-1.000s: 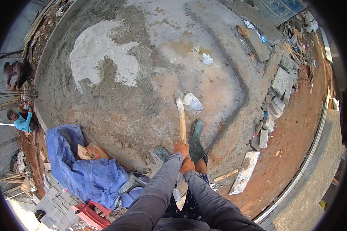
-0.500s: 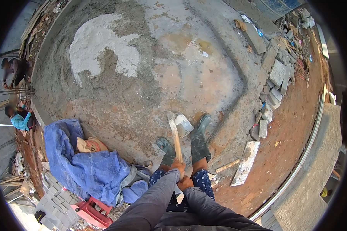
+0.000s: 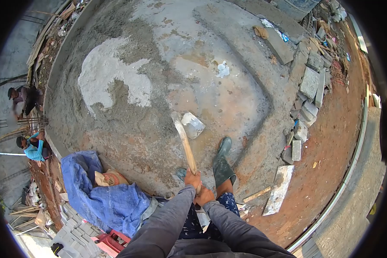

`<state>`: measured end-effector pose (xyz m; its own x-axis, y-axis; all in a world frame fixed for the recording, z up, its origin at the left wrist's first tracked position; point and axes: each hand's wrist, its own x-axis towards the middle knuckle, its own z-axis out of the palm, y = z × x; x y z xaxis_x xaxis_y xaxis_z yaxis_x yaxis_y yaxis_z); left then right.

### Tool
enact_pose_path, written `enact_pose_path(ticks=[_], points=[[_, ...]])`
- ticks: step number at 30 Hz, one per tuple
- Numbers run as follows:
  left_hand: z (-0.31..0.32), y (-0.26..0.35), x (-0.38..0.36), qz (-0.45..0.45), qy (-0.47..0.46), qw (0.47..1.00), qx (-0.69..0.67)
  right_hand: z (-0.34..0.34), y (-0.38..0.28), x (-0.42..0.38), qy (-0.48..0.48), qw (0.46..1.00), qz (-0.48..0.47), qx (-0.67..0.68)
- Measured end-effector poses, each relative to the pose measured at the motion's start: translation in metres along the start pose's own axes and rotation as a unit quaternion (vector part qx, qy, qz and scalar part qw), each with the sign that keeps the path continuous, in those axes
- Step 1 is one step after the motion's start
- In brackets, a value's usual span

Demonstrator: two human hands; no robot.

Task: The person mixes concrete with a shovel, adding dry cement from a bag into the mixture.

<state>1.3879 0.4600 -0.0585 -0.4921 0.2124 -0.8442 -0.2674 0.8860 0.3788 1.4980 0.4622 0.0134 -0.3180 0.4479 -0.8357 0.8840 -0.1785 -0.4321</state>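
My left hand (image 3: 193,178) is closed around the wooden handle (image 3: 185,148) of a hoe, and my right hand (image 3: 205,196) grips the same handle lower down, close to my body. The handle points forward and slightly left. At its far end, the hoe's metal blade (image 3: 193,125) is over the wet ground, ahead of my boots. One green rubber boot (image 3: 223,163) shows almost whole; the other is mostly hidden behind my arm. Ahead and to the left, pale powder (image 3: 92,77) lies on grey sandy material (image 3: 129,118).
A blue tarp (image 3: 116,202) and a brown sack (image 3: 111,177) lie to the left. Two people (image 3: 35,148) (image 3: 26,101) crouch at the far left. Broken concrete blocks (image 3: 309,82) line the right side, with a board (image 3: 278,189) nearer me. A red plastic object (image 3: 112,243) is at the lower left.
The hoe blade has moved forward and slightly left, away from my boots. Both hands have shifted a little with the handle, and the head view has shifted.
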Motion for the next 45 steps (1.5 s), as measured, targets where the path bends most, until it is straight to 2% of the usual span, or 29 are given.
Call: enact_pose_path(ticks=[2,4,6,9,12,13,16,18,21,24,27,30,31,32,34,36,38,40,42,45], points=[[0.015,0.034,0.042,0.065,0.058,0.996,0.031,-0.028,-0.013,0.047,0.012,0.995,-0.052,0.081],[0.014,0.102,0.045,0.052,0.077,0.995,0.021,-0.041,-0.023,0.087,0.010,0.988,-0.078,0.136],[0.015,0.131,0.076,0.065,0.099,0.992,0.049,-0.054,-0.040,0.127,0.007,0.982,-0.086,0.166],[0.017,0.114,0.158,0.153,0.186,0.961,0.134,-0.061,-0.063,0.171,-0.007,0.972,-0.091,0.219],[0.013,0.105,0.188,0.157,0.210,0.947,0.186,-0.038,-0.063,0.207,-0.042,0.959,-0.088,0.266],[0.011,0.099,0.194,0.154,0.210,0.945,0.200,-0.039,-0.064,0.204,-0.043,0.967,-0.081,0.237],[0.004,0.076,0.180,0.094,0.174,0.955,0.221,-0.039,-0.062,0.179,-0.061,0.984,-0.047,0.162],[0.003,0.081,0.150,0.025,0.146,0.962,0.230,-0.036,-0.055,0.164,-0.088,0.988,-0.008,0.126],[0.006,0.072,0.132,-0.010,0.130,0.970,0.204,-0.045,-0.050,0.144,-0.085,0.991,-0.026,0.101],[0.008,0.085,0.114,-0.028,0.114,0.980,0.158,-0.047,-0.045,0.142,-0.101,0.992,-0.034,0.064],[0.009,0.101,0.097,-0.004,0.103,0.976,0.191,-0.067,-0.042,0.135,-0.100,0.994,-0.032,0.033],[0.033,0.048,0.122,-0.010,0.042,0.998,0.054,-0.101,-0.019,0.118,-0.093,0.993,-0.068,-0.011],[0.042,0.075,0.094,-0.060,-0.004,0.997,-0.046,-0.108,-0.004,0.109,-0.089,0.994,-0.066,-0.013],[0.054,0.106,0.061,-0.110,-0.051,0.982,-0.144,-0.117,0.014,0.100,-0.084,0.994,-0.065,-0.015],[0.083,0.089,0.055,-0.202,-0.121,0.935,-0.263,-0.155,0.041,0.064,-0.067,0.996,-0.060,-0.018],[0.129,0.065,0.045,-0.265,-0.145,0.900,-0.313,-0.165,0.094,0.038,-0.021,0.996,-0.085,-0.011],[0.171,0.073,0.008,-0.253,-0.134,0.907,-0.308,-0.200,0.110,0.019,-0.034,0.998,-0.026,-0.050],[0.197,0.087,-0.005,-0.234,-0.153,0.906,-0.319,-0.228,0.112,0.009,-0.022,1.000,-0.016,-0.014],[0.207,0.109,-0.002,-0.206,-0.172,0.922,-0.280,-0.240,0.108,0.014,-0.004,1.000,-0.004,0.024],[0.200,0.173,0.020,-0.133,-0.181,0.946,-0.236,-0.254,0.076,0.046,0.054,0.994,-0.020,0.094]])
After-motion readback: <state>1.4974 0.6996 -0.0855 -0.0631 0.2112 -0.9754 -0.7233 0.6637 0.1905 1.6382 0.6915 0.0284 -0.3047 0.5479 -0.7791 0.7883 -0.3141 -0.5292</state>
